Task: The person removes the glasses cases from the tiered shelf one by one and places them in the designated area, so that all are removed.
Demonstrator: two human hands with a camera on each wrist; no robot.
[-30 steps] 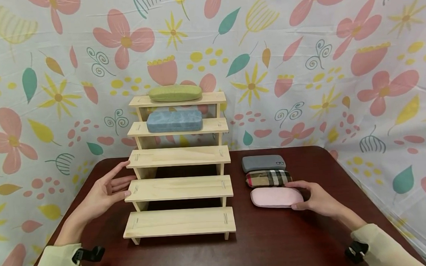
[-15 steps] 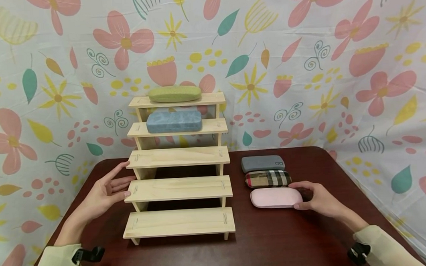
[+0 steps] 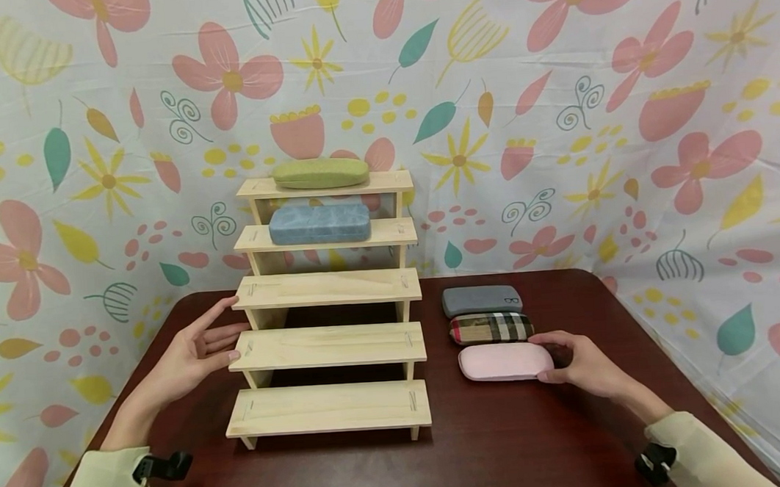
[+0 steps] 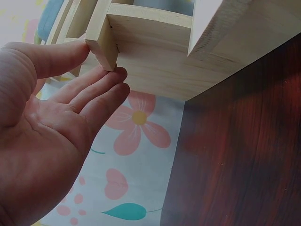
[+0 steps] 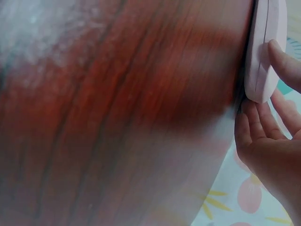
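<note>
My left hand point(image 3: 230, 331) is open, its straight fingers point(image 4: 101, 89) touching the left end of a five-tier wooden step shelf point(image 3: 326, 345) point(image 4: 155, 70). A green glasses case point(image 3: 320, 173) lies on the top tier and a blue one point(image 3: 319, 224) on the second. The lower three tiers are bare. To the right of the shelf a grey case point(image 3: 481, 300), a plaid case point(image 3: 491, 327) and a pink case point(image 3: 502, 361) point(image 5: 265, 47) lie in a row on the table. My right hand point(image 3: 547, 358) point(image 5: 263, 89) grips the pink case's right end, thumb on one side and fingers on the other.
The dark red wooden table point(image 3: 519, 443) point(image 5: 117, 117) is ringed by a floral cloth backdrop point(image 3: 555, 117) behind and at both sides. The table's right edge runs close beside my right forearm point(image 3: 698, 448).
</note>
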